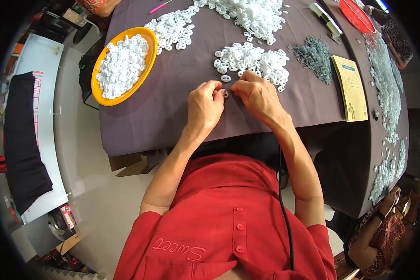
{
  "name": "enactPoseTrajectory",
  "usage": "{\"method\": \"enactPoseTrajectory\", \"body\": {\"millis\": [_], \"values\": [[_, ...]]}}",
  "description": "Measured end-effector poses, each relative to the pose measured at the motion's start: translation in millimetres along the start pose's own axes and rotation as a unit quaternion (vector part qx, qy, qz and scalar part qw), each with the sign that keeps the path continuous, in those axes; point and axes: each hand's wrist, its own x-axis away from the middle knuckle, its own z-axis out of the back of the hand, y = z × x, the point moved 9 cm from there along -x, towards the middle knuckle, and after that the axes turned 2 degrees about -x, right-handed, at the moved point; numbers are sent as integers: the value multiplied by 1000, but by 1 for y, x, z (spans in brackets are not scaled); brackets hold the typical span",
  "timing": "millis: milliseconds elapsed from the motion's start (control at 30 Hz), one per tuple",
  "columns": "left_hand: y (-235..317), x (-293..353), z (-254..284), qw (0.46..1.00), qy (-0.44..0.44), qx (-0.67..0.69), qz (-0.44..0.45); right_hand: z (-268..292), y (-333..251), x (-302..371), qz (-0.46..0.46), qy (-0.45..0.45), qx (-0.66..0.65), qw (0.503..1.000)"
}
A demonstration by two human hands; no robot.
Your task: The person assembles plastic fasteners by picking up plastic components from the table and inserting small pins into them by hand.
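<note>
My left hand (204, 106) is closed in a pinch near the table's front edge. Between its thumb and forefinger shows the end of a small white plastic piece (226, 94) with a hole. Close beside it, my right hand (262, 97) has its thumb and forefinger pressed together; whatever they hold is hidden. Just beyond both hands lies a small heap of white oval two-holed pieces (240, 57). One loose white piece (225, 78) rests apart from that heap, between my hands.
On the dark tablecloth (172, 88) sit an orange plate (150, 53) of white pieces, a larger white heap (252, 16), grey translucent parts (315, 58) and a yellow booklet (350, 88). A cutter (325, 21) lies farther back. Clear parts (385, 88) cover the right side, near other people.
</note>
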Motion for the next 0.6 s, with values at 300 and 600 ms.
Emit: {"method": "enactPoseTrajectory", "body": {"millis": [300,600], "values": [[34,19,-5,996,14,10,-89,25,24,10,-72,117,-158,978],[50,21,-32,988,-48,-127,-76,34,40,49,-126,143,-204,960]]}}
